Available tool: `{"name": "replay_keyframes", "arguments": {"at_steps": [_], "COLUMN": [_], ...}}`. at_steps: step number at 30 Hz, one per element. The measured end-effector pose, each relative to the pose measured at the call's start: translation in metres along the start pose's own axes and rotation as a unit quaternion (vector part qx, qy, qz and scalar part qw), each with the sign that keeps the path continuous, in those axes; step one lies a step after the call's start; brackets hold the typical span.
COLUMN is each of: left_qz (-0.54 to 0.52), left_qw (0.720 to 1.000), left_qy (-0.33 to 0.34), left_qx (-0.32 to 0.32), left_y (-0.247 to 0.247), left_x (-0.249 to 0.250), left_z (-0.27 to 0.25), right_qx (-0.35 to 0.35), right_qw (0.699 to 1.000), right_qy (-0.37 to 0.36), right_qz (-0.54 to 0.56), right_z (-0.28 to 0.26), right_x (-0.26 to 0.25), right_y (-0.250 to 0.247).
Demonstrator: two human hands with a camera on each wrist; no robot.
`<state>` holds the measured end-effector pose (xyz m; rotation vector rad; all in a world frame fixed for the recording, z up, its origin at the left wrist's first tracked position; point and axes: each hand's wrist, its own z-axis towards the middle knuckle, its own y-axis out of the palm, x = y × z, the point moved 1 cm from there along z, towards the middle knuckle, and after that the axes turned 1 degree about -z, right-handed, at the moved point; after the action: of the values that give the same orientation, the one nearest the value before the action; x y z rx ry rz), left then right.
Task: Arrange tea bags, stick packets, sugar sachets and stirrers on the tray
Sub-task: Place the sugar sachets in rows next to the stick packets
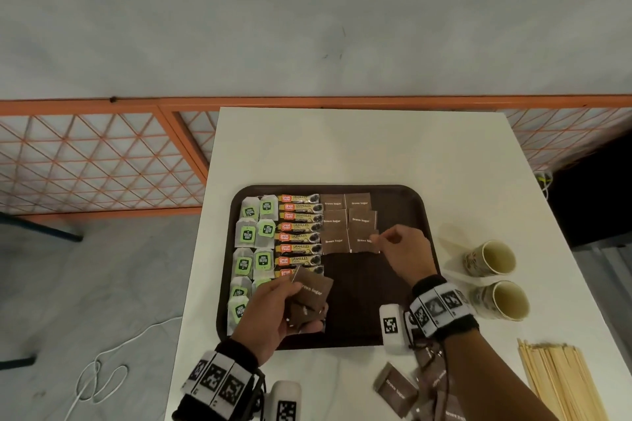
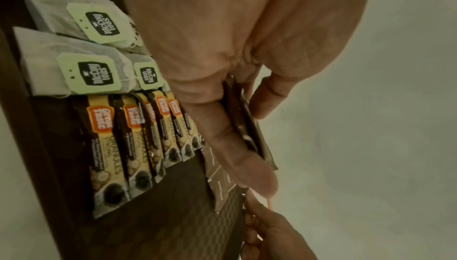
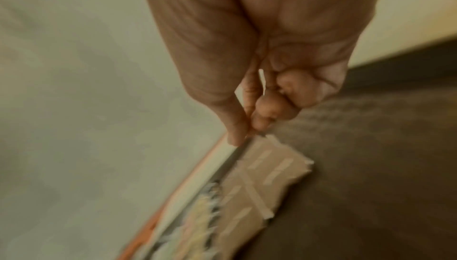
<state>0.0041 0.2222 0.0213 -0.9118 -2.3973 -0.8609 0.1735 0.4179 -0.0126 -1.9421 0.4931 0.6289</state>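
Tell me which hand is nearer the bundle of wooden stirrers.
Right. The right hand is over the tray's right half, closer to the stirrers lying off-tray at the table's right edge; the left hand holds sugar sachets across the tray.

Dark brown tray [image 1: 413,202] on white table [image 1: 359,147]. White tea bags [image 1: 254,236] with light green tags. Stick packets [image 1: 300,236] in yellow and dark brown, with orange-red label. Brown sugar sachets [image 1: 349,222] with white letters. Pale wooden stirrers [image 1: 561,383]. Black-and-white square patterns on wrist bands [image 1: 441,308]. Orange lattice fence [image 1: 102,161].
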Motion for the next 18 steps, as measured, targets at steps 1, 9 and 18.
{"name": "replay_keyframes", "arguments": {"at_steps": [1,9,18], "left_qz": [-0.001,0.165,0.197], "left_qw": [1.000,0.984,0.976], "left_qy": [-0.001,0.035,0.069], "left_qx": [-0.004,-0.059,-0.058], "left_y": [0.001,0.007,0.003], "left_x": [0.002,-0.002,-0.006], "left_z": [0.000,-0.001,-0.006], "right_qx": [-0.037,-0.235,-0.245], "right_qw": [0.999,0.953,0.933], "right_qy": [-0.035,-0.190,-0.065], "right_qz": [-0.002,0.038,0.254], "right_z": [-0.013,-0.083,-0.094], "right_x": [-0.009,-0.051,-0.034], "right_y": [-0.003,0.005,0.009]}}
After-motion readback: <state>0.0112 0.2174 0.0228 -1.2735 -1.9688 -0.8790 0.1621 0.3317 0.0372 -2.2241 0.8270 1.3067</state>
